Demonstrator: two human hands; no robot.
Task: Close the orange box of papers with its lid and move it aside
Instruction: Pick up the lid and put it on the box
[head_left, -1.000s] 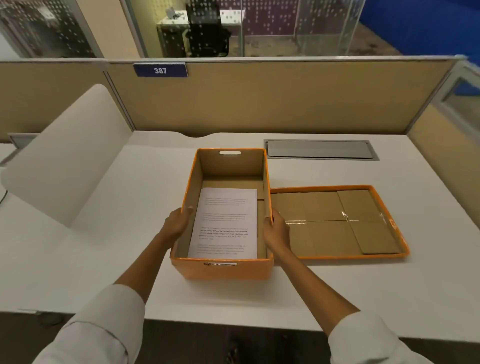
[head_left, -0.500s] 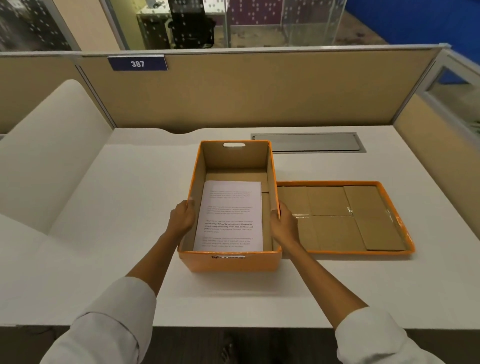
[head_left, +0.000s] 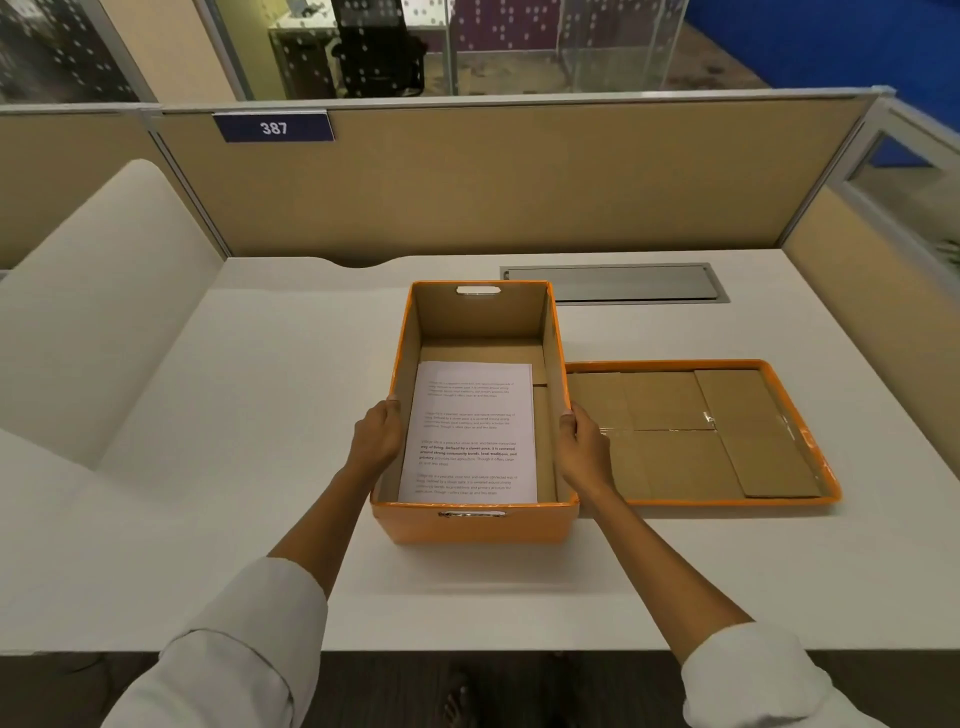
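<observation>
An open orange box (head_left: 470, 527) stands in the middle of the white desk (head_left: 234, 415), with printed papers (head_left: 470, 434) lying flat on its bottom. Its orange lid (head_left: 701, 431) lies upside down right beside it on the right, brown inside facing up. My left hand (head_left: 376, 436) grips the box's left wall and my right hand (head_left: 584, 447) grips the right wall, fingers over the rims.
A grey cable flap (head_left: 613, 283) is set into the desk behind the lid. A tan partition (head_left: 519, 176) with a "387" sign (head_left: 274, 127) closes the back, a white divider (head_left: 98, 301) the left, and another partition the right.
My view has shifted a little, so the box and lid sit slightly more to the right. Both hands keep the same hold on the box's side walls.
</observation>
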